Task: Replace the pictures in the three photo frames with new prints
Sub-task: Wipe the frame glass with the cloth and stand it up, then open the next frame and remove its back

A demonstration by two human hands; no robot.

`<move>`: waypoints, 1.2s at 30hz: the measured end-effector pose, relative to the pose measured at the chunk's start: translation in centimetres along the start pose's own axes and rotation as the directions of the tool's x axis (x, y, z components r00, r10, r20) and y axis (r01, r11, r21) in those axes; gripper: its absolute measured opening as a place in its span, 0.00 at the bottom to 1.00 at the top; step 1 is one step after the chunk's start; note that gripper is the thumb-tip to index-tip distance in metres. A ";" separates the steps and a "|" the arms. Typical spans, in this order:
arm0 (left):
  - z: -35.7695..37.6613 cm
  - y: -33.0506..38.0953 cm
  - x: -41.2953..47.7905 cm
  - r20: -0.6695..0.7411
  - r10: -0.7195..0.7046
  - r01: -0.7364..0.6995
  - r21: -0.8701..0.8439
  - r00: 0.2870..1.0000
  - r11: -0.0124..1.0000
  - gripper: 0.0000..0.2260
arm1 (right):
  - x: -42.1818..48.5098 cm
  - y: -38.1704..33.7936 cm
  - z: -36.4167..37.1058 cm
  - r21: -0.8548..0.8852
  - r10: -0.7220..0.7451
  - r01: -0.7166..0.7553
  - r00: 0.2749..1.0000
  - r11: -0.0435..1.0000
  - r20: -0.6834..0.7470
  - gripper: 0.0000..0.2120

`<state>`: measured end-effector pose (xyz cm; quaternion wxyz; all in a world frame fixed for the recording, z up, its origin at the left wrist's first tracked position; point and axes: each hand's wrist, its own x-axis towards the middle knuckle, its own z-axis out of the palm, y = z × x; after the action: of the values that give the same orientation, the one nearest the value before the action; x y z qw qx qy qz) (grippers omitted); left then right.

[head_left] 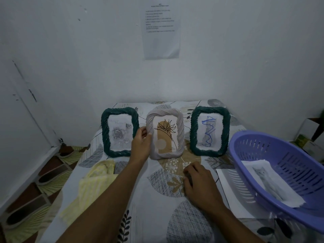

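Note:
Three rope-edged photo frames stand upright in a row at the back of the table. The left green frame (pixel 119 132) shows a grey rose picture. The middle pale grey frame (pixel 165 134) shows a line-drawn flower on tan, and my left hand (pixel 141 143) grips its left edge. The right green frame (pixel 210 131) holds a blue scribble picture. My right hand (pixel 199 183) rests palm down on the tablecloth in front of the frames, fingers curled, nothing visible in it. A print of a cat (pixel 270 181) lies in the purple basket (pixel 298 153) at the right.
A yellow cloth (pixel 91 186) lies at the table's left front. A white sheet (pixel 233 195) sits under the basket. A printed note (pixel 162 28) is taped to the wall. Shoes (pixel 50 176) lie on the floor mat at the left. Boxes (pixel 308 132) stand at the far right.

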<state>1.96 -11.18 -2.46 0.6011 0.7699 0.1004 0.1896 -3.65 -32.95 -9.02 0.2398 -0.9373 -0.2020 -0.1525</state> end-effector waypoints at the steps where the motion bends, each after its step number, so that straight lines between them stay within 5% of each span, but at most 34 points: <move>1: -0.2 -0.2 -0.8 -0.011 0.030 -0.029 0.058 0.999 0.998 0.17 | 0.0 -0.1 -0.1 -0.003 -0.002 0.002 1.000 1.000 0.000 0.06; 7: -2.0 -3.2 -7.1 0.140 0.280 -0.312 0.491 0.950 0.813 0.22 | 0.0 -0.5 -0.4 -0.029 -0.004 0.004 1.000 1.000 -0.005 0.05; 11: -3.2 -5.5 -9.3 0.341 0.180 -0.381 0.734 0.923 0.562 0.29 | 0.0 -0.7 -0.6 -0.056 -0.027 0.027 1.000 0.998 -0.002 0.06; 14: -3.2 -6.3 -9.6 0.405 0.119 -0.412 0.785 0.906 0.462 0.30 | -0.1 -0.8 -0.6 -0.069 -0.039 0.038 0.999 0.997 -0.009 0.06; 20: -3.1 -6.5 -9.6 0.400 0.089 -0.394 0.794 0.912 0.463 0.33 | -0.1 -0.6 -0.6 -0.035 -0.007 0.008 1.000 0.999 0.019 0.07; 25: -3.0 -6.4 -9.5 0.392 0.103 -0.392 0.792 0.914 0.468 0.31 | 2.7 -0.8 -2.9 0.271 0.123 -0.142 0.988 0.952 0.088 0.08; 36: -3.1 -6.4 -9.4 0.378 0.135 -0.393 0.779 0.916 0.488 0.30 | 14.6 3.6 -12.8 0.270 0.344 -0.275 0.903 0.923 -0.258 0.16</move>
<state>-7.35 -10.38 -9.60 0.1255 0.9864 -0.0231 0.1032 8.33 -37.91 5.90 0.3942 -0.8897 -0.0268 -0.2287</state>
